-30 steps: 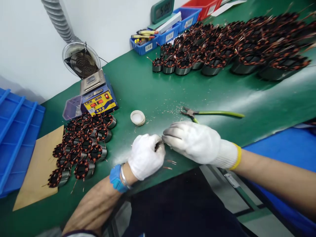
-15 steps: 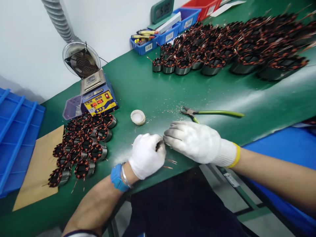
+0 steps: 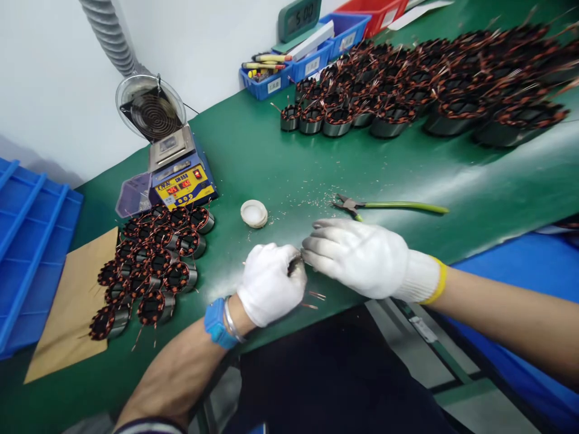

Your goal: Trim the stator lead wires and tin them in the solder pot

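Note:
Both my hands wear white gloves and meet near the front edge of the green bench mat [image 3: 280, 163]. My left hand [image 3: 270, 283] is curled shut round a small dark part [image 3: 295, 264], mostly hidden in the fist. The fingertips of my right hand [image 3: 357, 256] are pinched together against that same part. Short bits of copper wire [image 3: 312, 299] lie on the mat just below the hands. Green-handled cutting pliers [image 3: 389, 207] rest on the mat just behind my right hand.
A group of copper-wound stators [image 3: 151, 265] sits at the left, partly on brown cardboard [image 3: 67, 313]. Behind it stand a solder pot with a yellow panel [image 3: 181, 175] and a fume fan [image 3: 150, 111]. A small white cap [image 3: 254, 213] lies mid-mat. Many more stators [image 3: 420, 84] fill the back right, blue bins [image 3: 312, 54] beyond.
Both hands stay together on the small part and have barely shifted; the view has drifted slightly.

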Available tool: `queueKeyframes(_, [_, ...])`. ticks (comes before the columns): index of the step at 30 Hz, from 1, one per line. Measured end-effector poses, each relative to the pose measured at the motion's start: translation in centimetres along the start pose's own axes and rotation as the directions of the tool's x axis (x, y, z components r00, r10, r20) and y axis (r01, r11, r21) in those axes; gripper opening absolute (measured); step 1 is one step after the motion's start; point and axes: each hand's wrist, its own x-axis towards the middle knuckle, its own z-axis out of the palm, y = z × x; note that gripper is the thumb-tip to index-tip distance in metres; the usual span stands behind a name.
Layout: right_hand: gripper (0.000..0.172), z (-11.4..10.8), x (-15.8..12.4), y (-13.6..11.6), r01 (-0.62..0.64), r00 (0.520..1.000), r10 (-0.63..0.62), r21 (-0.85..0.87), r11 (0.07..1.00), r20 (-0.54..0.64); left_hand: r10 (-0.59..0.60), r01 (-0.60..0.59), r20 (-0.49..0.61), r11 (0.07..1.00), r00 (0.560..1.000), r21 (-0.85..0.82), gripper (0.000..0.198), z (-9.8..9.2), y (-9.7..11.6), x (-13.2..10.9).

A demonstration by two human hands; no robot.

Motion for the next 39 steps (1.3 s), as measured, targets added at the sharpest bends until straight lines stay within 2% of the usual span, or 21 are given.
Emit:
queueKeyframes(2, [0.021,0.4,0.3,-0.5,-0.191,0.981,0.186,0.165,0.968,0.044,-0.001,0.001,-0.006,1.0,1.0,0.004,0.015,0.1,-0.1,0.0])
queueKeyframes(4, [0.025,0.8,0.6,-1.3,-0.489,0.872,0.436,0.435,0.756,0.222,0.003,-0.003,-0.008,1.0,1.0,0.005,0.015,0.1,-0.2,-0.1])
queueKeyframes(6, [0.028,0.9,0.7,-1.8,-0.658,0.749,0.498,0.578,0.482,0.437,0.004,-0.004,-0.004,1.0,1.0,0.003,0.014,0.0,-0.3,-0.2])
queueKeyframes(7, [0.028,0.9,0.6,-1.8,-0.671,0.737,0.491,0.584,0.456,0.464,0.003,-0.003,-0.003,1.0,1.0,-0.002,0.014,0.0,-0.3,-0.2])
queueKeyframes(8, [0.027,0.8,0.5,-1.7,-0.645,0.763,0.492,0.552,0.529,0.42,0.001,-0.002,-0.004,1.0,1.0,-0.008,0.013,0.0,-0.3,-0.2])
queueKeyframes(9, [0.024,0.7,0.3,-1.3,-0.568,0.823,0.472,0.474,0.673,0.315,0.002,-0.002,-0.007,1.0,1.0,-0.013,0.013,0.0,-0.3,-0.2])
queueKeyframes(11, [0.019,0.3,-0.1,-0.5,-0.282,0.96,0.275,0.179,0.943,0.058,0.006,-0.006,-0.011,1.0,1.0,-0.014,0.014,0.1,-0.3,-0.1])
queueKeyframes(13, [0.022,-0.1,-0.3,0.1,0.028,0.998,-0.033,-0.084,0.996,-0.054,0.01,-0.01,-0.015,1.0,1.0,-0.005,0.015,0.1,-0.2,-0.1])
queueKeyframes(15, [0.027,-0.3,-0.1,0.2,0.163,0.985,-0.169,-0.119,0.979,-0.042,0.013,-0.013,-0.021,1.0,1.0,0.001,0.016,0.1,-0.2,-0.1])
queueKeyframes(16, [0.025,-0.3,0.0,0.0,0.127,0.991,-0.128,-0.044,0.991,-0.036,0.012,-0.012,-0.024,1.0,1.0,0.0,0.016,0.1,-0.2,-0.2])
queueKeyframes(18, [0.015,-0.1,0.4,-0.6,-0.161,0.987,0.162,0.274,0.948,0.016,0.014,-0.015,-0.021,1.0,1.0,-0.007,0.016,0.1,-0.2,-0.2])
queueKeyframes(20, [0.015,0.3,0.7,-1.0,-0.474,0.867,0.471,0.563,0.677,0.164,0.009,-0.009,-0.015,1.0,1.0,-0.01,0.015,0.2,-0.2,-0.3])
queueKeyframes(21, [0.018,0.5,0.8,-1.0,-0.56,0.791,0.567,0.643,0.522,0.23,0.009,-0.009,-0.015,1.0,1.0,-0.013,0.015,0.2,-0.3,-0.3])
queueKeyframes(23, [0.024,0.5,0.6,-0.7,-0.607,0.695,0.666,0.719,0.339,0.273,-0.014,0.013,-0.028,1.0,1.0,-0.027,0.014,0.5,-0.4,-0.2])
queueKeyframes(25, [0.026,0.1,0.0,-0.4,-0.6,0.633,0.736,0.753,0.269,0.242,-0.058,0.052,-0.088,0.996,0.994,-0.069,0.012,0.7,-0.7,-0.2])
queueKeyframes(27, [0.027,-0.4,-0.9,-0.6,-0.636,0.597,0.755,0.733,0.242,0.269,-0.091,0.061,-0.225,0.988,0.97,-0.139,0.012,0.6,-0.9,-0.4])
queueKeyframes(30, [0.032,-1.0,-2.2,-2.3,-0.713,0.623,0.67,0.644,0.275,0.404,0.001,-0.091,-0.393,0.973,0.919,-0.211,0.022,-0.3,-1.0,-1.1])
queueKeyframes(31, [0.034,-1.0,-2.5,-3.1,-0.728,0.633,0.641,0.615,0.303,0.434,0.062,-0.151,-0.375,0.965,0.925,-0.213,0.023,-0.8,-1.0,-1.5])
queueKeyframes(33, [0.035,-0.7,-2.8,-4.4,-0.744,0.637,0.62,0.576,0.338,0.458,0.179,-0.227,-0.226,0.952,0.957,-0.204,0.02,-1.6,-0.9,-2.1])
queueKeyframes(36, [0.024,0.2,-2.5,-5.4,-0.755,0.621,0.64,0.565,0.334,0.453,0.232,-0.229,-0.005,0.956,0.973,-0.186,0.019,-2.0,-0.8,-2.4])
queueKeyframes(39, [0.022,0.8,-1.9,-5.4,-0.725,0.62,0.667,0.628,0.284,0.414,0.222,-0.214,0.016,0.957,0.975,-0.196,0.022,-1.5,-0.7,-2.1])
